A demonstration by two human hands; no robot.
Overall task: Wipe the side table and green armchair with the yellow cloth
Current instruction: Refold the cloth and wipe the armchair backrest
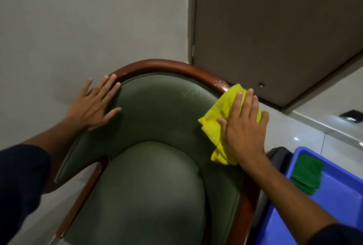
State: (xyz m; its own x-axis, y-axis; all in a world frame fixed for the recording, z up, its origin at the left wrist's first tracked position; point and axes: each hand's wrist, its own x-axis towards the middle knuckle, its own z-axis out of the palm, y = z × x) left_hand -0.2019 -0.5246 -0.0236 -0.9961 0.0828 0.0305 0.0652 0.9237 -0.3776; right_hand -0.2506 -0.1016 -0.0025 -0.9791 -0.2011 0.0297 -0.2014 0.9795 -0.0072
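Nearest the camera, the seat cushion (153, 191) of the green armchair (157, 119) was seen bare and dry. Just beyond it, the yellow cloth (222, 115) was pressed flat against the chair's right inner side by the right hand (243, 127), its fingers laid out straight and close together over the bunched fabric, not curled around it. With the cloth only pinned under a flat palm, it could easily be left behind on a fast stroke, and the loose tail hanging below the wrist could be dragged over the wet patch unevenly. Across the chair, the left hand (94, 103) was spread wide on the upholstery and wooden rim (157, 66), holding nothing; on polished wood that brace could slip. Further back, droplets (192, 92) were scattered on the backrest and rim, and streaks could be left if missed. The side table was not in view. To the right, a blue tub (334, 195) held a green cloth (306, 176).
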